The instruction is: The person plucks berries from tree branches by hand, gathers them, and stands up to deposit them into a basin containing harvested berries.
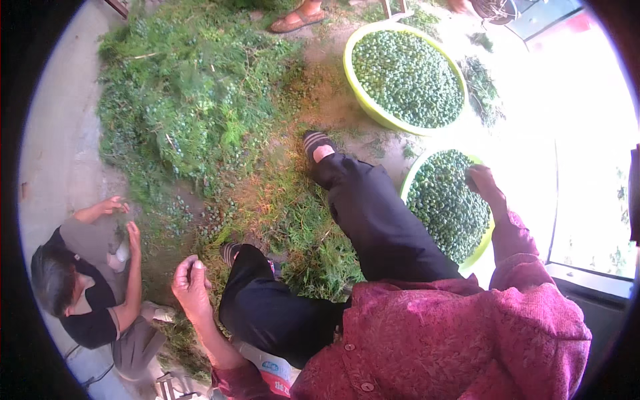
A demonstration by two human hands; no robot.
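My left hand (pixel 193 284) is raised beside my left knee. Its fingers are curled in towards the thumb, and nothing shows in it. On the other side, my right hand (pixel 484 181) is at the right rim of the nearer yellow-green plastic basin (pixel 408 181). Its fingers point down at the heap of small green conifer cones or fruits (pixel 445 205) in that basin; whether they hold any is hidden. Cut conifer sprigs (pixel 320 265) lie on the ground between my feet.
A larger yellow-green basin (pixel 352 80), heaped with the same green pieces, stands farther off. A wide pile of conifer branches (pixel 190 95) covers the far left ground. A seated person (pixel 85 295) handles a sprig at left. Another person's sandalled foot (pixel 297 21) is at the top.
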